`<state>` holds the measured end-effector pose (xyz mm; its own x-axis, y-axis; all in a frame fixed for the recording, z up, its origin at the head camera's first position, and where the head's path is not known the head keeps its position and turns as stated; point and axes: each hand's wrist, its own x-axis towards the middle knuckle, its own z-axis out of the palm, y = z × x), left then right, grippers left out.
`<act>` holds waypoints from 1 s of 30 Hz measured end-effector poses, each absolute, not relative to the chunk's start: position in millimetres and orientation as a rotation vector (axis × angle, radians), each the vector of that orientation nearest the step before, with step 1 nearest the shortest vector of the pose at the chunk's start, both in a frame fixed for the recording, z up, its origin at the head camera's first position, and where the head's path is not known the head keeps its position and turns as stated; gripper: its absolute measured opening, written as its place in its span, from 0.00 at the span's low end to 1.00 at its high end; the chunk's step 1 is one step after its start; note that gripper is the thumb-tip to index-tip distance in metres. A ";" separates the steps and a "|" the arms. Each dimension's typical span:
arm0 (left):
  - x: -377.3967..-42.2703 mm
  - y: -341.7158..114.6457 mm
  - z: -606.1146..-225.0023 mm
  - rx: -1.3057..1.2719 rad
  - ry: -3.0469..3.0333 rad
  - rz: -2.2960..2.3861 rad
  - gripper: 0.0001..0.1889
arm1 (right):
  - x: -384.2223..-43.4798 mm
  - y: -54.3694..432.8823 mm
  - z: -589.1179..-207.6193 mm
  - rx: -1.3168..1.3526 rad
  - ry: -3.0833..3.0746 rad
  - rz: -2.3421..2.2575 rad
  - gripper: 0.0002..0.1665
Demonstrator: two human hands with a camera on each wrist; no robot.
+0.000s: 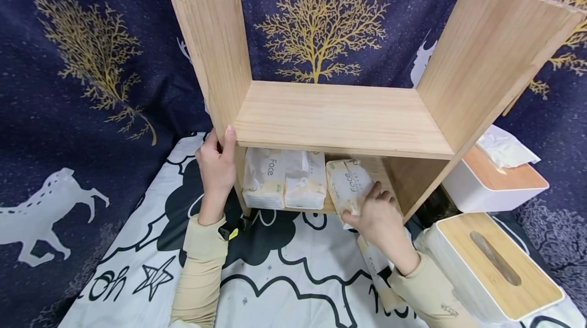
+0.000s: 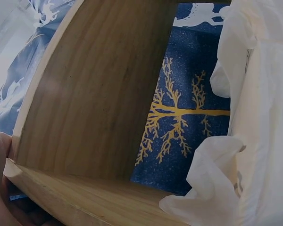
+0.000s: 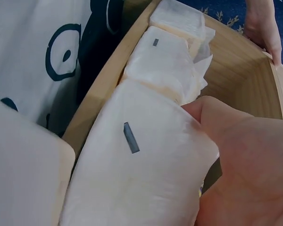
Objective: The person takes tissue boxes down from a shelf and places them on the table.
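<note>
A wooden shelf unit (image 1: pixel 339 119) stands in front, with two tall side panels and a lower compartment. My left hand (image 1: pixel 217 165) grips its left side panel, thumb over the front edge near the middle board. In the lower compartment, two tissue packs (image 1: pixel 265 180) marked "Face" sit side by side at the left. My right hand (image 1: pixel 380 216) holds a third tissue pack (image 1: pixel 345 185), tilted at the compartment's opening just right of those two. In the right wrist view, that tissue pack (image 3: pixel 146 165) shows its white side, lined up behind the other packs.
Another tissue pack (image 1: pixel 378 267) lies on the patterned cloth (image 1: pixel 257 292), partly under my right forearm. On the right are a tissue box with a slotted wooden lid (image 1: pixel 458 231) and a second box (image 1: pixel 490 195) with tissue sticking out. A dark blue curtain (image 1: pixel 137 37) hangs behind.
</note>
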<state>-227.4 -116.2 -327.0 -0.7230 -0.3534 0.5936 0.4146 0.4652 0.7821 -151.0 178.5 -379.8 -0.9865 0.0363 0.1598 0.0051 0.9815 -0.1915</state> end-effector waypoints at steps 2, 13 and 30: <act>-227.6 -116.3 -327.0 -0.055 -1.975 -1.326 0.22 | -150.6 179.4 -377.5 -0.033 -2.981 0.304 0.61; -229.3 -115.3 -325.4 -0.050 -1.976 -1.310 0.22 | -149.0 185.0 -366.8 -0.083 -3.038 0.495 0.58; -227.9 -115.2 -327.9 -0.024 -1.978 -1.331 0.22 | -146.1 192.2 -367.9 -0.068 -2.808 0.716 0.33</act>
